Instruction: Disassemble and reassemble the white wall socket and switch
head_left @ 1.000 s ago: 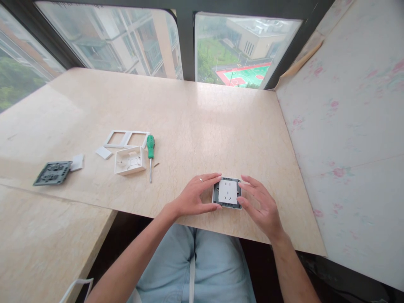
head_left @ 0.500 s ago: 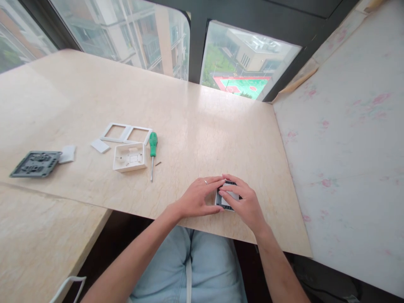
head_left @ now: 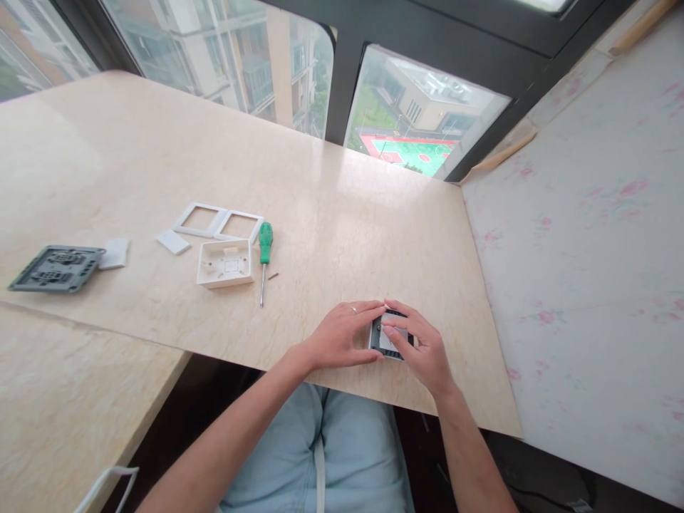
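Note:
A small square switch module (head_left: 389,340), dark grey with a white centre, lies on the table near its front edge. My left hand (head_left: 345,336) grips its left side between thumb and fingers, a ring on one finger. From the right, my right hand (head_left: 420,342) is on the same module, fingers curled over its top edge and white centre. The module's right side is partly hidden under that hand.
Left of my hands lie a green screwdriver (head_left: 265,246), a small dark screw (head_left: 273,276), a white box (head_left: 225,265), a white double frame (head_left: 219,221), white plates (head_left: 174,241) and a grey mounting plate (head_left: 58,269). A floral wall (head_left: 582,249) borders the table's right edge.
The view has shifted slightly. My right fingers have moved a little over the module, and more of its dark left part with a screw shows. My left hand keeps its grip.

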Motion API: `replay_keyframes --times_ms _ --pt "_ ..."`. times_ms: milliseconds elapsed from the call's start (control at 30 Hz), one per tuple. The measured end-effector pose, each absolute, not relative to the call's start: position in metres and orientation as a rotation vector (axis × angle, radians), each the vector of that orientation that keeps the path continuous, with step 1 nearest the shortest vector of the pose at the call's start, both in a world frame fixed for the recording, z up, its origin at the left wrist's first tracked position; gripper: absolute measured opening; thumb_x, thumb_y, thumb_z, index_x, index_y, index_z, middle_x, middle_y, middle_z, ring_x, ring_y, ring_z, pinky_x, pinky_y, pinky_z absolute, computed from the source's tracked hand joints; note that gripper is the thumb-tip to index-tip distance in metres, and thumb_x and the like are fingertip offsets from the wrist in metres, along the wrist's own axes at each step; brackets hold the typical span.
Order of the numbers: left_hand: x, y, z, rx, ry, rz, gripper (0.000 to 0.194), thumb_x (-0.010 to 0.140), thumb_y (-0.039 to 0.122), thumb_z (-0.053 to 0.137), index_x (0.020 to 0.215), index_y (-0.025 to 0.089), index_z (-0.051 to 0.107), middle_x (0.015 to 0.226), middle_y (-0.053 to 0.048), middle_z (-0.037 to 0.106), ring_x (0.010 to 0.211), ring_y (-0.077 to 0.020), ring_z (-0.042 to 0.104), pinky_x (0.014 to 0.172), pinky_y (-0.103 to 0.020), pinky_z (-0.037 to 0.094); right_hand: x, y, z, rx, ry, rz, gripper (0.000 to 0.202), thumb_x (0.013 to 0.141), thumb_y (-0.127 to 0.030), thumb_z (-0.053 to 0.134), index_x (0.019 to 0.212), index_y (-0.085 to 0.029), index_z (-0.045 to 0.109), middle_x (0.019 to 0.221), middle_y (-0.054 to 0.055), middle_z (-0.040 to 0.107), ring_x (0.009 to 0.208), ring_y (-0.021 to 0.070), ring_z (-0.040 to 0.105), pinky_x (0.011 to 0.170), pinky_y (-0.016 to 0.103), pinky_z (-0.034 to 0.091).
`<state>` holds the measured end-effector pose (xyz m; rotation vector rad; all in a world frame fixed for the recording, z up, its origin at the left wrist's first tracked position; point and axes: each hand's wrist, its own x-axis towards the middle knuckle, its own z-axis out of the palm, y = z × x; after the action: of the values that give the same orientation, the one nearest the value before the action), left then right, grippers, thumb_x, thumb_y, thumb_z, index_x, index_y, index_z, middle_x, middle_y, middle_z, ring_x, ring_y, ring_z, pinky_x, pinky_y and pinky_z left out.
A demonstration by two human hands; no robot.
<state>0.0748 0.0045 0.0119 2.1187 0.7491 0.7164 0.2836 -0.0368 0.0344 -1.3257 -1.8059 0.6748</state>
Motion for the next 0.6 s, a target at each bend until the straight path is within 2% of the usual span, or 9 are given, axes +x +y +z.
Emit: replay_keyframes --times_ms 267,600 --pt "0.0748 0.0042 0.0088 2.114 0.759 0.743 0.076 0.083 0.057 0.071 0.147 0.024 0.045 0.15 -0.012 0.052 0.139 -0.0304 0.048 0.114 -0.048 0.039 0.2879 -0.037 0.03 -1.148 -1.985 0.491 0.025 0.09 -0.012 0.065 0.107 -0.027 0.076 0.13 0.011 0.066 0.119 0.0276 0.062 0.099 0.052 0.053" --pt "0.0746 0.0039 0.0092 2.112 0.78 0.727 0.077 0.083 0.057 0.072 0.148 0.027 0.044 0.151 -0.011 0.052 0.139 -0.0307 0.049 0.113 -0.049 0.039 0.2893 -0.0351 0.0289 -1.118 -2.042 0.428 0.024 0.09 -0.011 0.065 0.104 -0.026 0.076 0.132 0.012 0.065 0.118 0.0274 0.062 0.098 0.051 0.054"
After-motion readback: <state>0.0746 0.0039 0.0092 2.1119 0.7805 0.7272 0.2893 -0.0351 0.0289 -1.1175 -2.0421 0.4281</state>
